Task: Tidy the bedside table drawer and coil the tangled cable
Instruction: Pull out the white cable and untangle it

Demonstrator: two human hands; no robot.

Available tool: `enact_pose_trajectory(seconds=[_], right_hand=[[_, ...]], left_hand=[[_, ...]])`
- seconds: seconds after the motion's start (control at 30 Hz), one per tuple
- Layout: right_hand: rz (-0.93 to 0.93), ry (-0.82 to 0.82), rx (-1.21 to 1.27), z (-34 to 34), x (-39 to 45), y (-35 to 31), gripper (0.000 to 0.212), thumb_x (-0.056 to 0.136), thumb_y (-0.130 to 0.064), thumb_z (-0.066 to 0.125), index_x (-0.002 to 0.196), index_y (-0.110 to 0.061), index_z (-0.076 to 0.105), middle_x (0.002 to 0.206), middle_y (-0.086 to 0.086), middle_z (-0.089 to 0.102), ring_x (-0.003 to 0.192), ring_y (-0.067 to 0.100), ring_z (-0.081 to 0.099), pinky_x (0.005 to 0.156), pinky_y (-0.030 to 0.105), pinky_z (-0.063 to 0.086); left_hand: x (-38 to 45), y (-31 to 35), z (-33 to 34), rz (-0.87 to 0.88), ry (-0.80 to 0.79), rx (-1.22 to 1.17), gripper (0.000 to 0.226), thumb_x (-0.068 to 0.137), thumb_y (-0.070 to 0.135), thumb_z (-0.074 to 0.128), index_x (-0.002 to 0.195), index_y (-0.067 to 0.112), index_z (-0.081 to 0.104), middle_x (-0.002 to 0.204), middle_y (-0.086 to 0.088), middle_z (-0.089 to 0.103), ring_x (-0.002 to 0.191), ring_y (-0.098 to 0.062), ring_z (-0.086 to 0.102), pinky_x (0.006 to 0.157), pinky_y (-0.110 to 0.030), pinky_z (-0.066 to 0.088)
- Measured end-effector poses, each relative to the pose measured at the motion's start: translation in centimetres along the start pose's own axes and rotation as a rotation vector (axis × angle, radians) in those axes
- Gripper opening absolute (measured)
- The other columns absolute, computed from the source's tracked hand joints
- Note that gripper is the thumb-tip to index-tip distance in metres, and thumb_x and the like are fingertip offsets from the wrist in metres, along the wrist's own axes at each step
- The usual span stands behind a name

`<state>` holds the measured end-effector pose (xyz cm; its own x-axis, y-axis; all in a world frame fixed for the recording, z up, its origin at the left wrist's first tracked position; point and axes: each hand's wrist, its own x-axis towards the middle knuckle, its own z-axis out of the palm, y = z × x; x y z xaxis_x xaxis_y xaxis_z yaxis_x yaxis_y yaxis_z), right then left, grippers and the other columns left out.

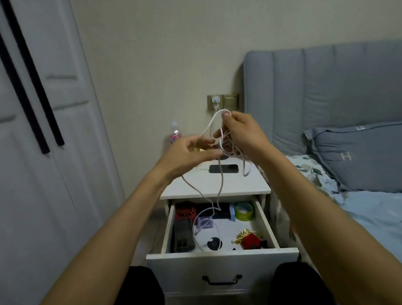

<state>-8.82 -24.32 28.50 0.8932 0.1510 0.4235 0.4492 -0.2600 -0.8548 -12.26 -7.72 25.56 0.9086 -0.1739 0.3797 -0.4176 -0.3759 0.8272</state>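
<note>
The bedside table (pixel 214 188) is being viewed from above, with its white surface carrying a dark phone (pixel 223 168) and, at the back left, a small bottle (pixel 175 134). Below the surface, the drawer (pixel 222 257) is being held open by nothing; it is standing pulled out, and a dark handset (pixel 183 236), a green tape roll (pixel 243 211), a red box (pixel 185 211) and a red and gold ornament (pixel 248 238) are being kept in it. The white cable (pixel 220 186) is being held up above the surface, between the two hands, with its lower run trailing down into the drawer. A tangled bundle of loops is being gripped by the right hand (pixel 240 134), whose fingers are curled round the cable and whose thumb is pinching one loop at the top. The left hand (pixel 190 150) is being held just beside the bundle with fingers loosely curled; whether a strand is being pinched there cannot be told, because of blur. The cable is judged to be light, soft and limp, so that loops are likely to be slipping and re-tangling if left slack. Hold is best taken on a free strand near the bundle, not at the plug ends, which are judged the more fragile parts.
</note>
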Motion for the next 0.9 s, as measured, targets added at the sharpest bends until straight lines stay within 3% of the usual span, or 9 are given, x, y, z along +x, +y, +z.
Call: enact_pose_trajectory(seconds=[0.07,0.13,0.2,0.27,0.37,0.53,0.63,0.8,0.9], right_hand=[[-0.033,0.036,0.023,-0.2,0.6,-2.1,0.041,0.104,-0.034,0.038,0.098,-0.001,0.062,0.074,0.001,0.072,0.057,0.019,0.065,0.057,0.032,0.054],[-0.06,0.063,0.035,-0.4,1.2,-3.7,0.038,0.104,-0.031,0.039,0.093,-0.003,0.062,0.062,-0.004,0.069,0.047,0.01,0.06,0.047,0.02,0.047],[-0.059,0.077,0.031,-0.7,1.4,-4.4,0.036,0.104,-0.029,0.039,0.092,-0.003,0.062,0.054,-0.007,0.065,0.04,0.003,0.056,0.043,0.014,0.042],[-0.049,0.114,0.042,-1.2,1.5,-4.2,0.037,0.104,-0.027,0.039,0.091,-0.002,0.062,0.058,-0.004,0.066,0.04,0.003,0.055,0.045,0.016,0.043],[0.01,0.195,0.098,-2.3,1.7,-3.4,0.034,0.104,-0.028,0.04,0.085,-0.007,0.06,0.063,0.002,0.062,0.043,0.009,0.055,0.043,0.018,0.041],[-0.002,0.212,0.112,-3.3,3.5,-4.3,0.035,0.103,-0.03,0.04,0.081,-0.009,0.058,0.074,0.009,0.061,0.06,0.02,0.055,0.055,0.028,0.046],[0.005,0.219,0.156,-3.5,4.5,-5.9,0.036,0.103,-0.025,0.038,0.075,-0.011,0.054,0.072,0.01,0.06,0.052,0.017,0.05,0.039,0.015,0.038],[0.013,0.187,0.213,-4.3,6.3,-8.1,0.036,0.101,-0.023,0.037,0.079,-0.006,0.058,0.078,0.019,0.059,0.044,0.018,0.044,0.033,0.015,0.03],[-0.005,0.192,0.219,-4.2,6.4,-8.4,0.039,0.101,-0.024,0.037,0.07,-0.009,0.055,0.066,0.016,0.055,0.042,0.02,0.043,0.035,0.018,0.029]], left_hand=[[0.4,1.0,0.0,-0.059,-0.105,0.062,0.025,0.077,0.033,0.079,0.1,0.029,0.071,0.092,0.016,0.074,0.087,-0.002,0.068,0.081,-0.025,0.053],[0.5,1.8,0.3,-0.115,-0.151,0.133,0.017,0.081,0.034,0.076,0.097,0.027,0.073,0.089,0.013,0.074,0.067,-0.006,0.059,0.062,-0.025,0.045],[0.5,2.2,0.7,-0.13,-0.13,0.103,0.011,0.089,0.027,0.068,0.091,0.019,0.074,0.085,0.004,0.075,0.049,-0.008,0.039,0.047,-0.024,0.031],[0.6,2.6,0.6,-0.125,-0.068,-0.024,0.017,0.094,0.023,0.06,0.088,0.01,0.07,0.076,-0.005,0.074,0.042,-0.008,0.033,0.042,-0.023,0.025],[0.7,3.5,-0.4,-0.111,-0.003,-0.257,0.022,0.098,0.02,0.053,0.089,0.005,0.065,0.06,-0.005,0.064,0.034,-0.006,0.034,0.041,-0.022,0.023],[1.1,7.5,-1.2,-0.137,0.012,-0.369,0.021,0.1,0.018,0.05,0.091,0.004,0.062,0.057,-0.001,0.053,0.033,-0.004,0.03,0.038,-0.016,0.02],[1.7,10.3,-1.3,-0.15,0.04,-0.427,0.021,0.101,0.019,0.049,0.089,0.007,0.06,0.056,0.001,0.049,0.033,-0.002,0.029,0.036,-0.015,0.017],[2.8,14.1,-2.4,-0.145,0.066,-0.462,0.019,0.101,0.02,0.049,0.092,0.007,0.059,0.057,0.002,0.048,0.033,-0.002,0.029,0.031,-0.013,0.019],[2.6,14.9,-2.8,-0.171,0.045,-0.481,0.019,0.101,0.021,0.047,0.09,0.009,0.057,0.054,0.004,0.048,0.032,-0.002,0.028,0.03,-0.011,0.017]])
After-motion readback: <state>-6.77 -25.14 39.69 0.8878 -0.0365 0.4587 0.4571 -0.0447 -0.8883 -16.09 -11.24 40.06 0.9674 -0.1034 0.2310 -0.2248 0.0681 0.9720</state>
